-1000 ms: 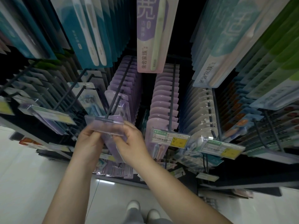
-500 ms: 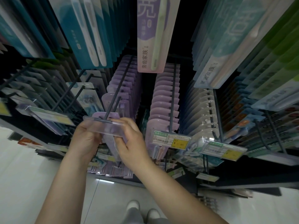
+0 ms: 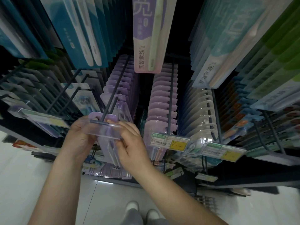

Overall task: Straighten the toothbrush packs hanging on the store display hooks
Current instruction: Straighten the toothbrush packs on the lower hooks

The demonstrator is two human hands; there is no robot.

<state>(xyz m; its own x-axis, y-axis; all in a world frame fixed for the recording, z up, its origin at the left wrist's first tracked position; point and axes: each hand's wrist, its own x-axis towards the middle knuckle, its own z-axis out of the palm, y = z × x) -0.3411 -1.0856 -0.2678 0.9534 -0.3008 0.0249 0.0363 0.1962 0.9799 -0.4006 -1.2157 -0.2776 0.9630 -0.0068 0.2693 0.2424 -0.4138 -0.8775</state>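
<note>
So far I am only at the front of one hook. My left hand (image 3: 78,137) and my right hand (image 3: 132,143) both hold the frontmost lilac toothbrush pack (image 3: 103,127), the one at the outer end of the dark hook (image 3: 113,98), just behind the clear price-tag holder (image 3: 105,131) that crosses the hook's tip. My left fingers curl round the pack's left edge up by its hang tab; my right fingers pinch its right edge a little lower, with the pack's body hanging down between my wrists. It looks tilted to me, its top edge not square with the packs behind it, so I judge this one is not yet set straight.

Behind it, the rest of the lilac row (image 3: 120,82) on the same hook sits fairly even, though the nearest few lean a little. The neighbouring lilac row (image 3: 164,98) on the hook to the right looks tidy and evenly spaced, and I would leave it alone. The clear packs (image 3: 201,111) further right fan out somewhat, and the dark packs (image 3: 21,88) on the left hooks look uneven too. By my reckoning, most of the display is left to do.
</note>
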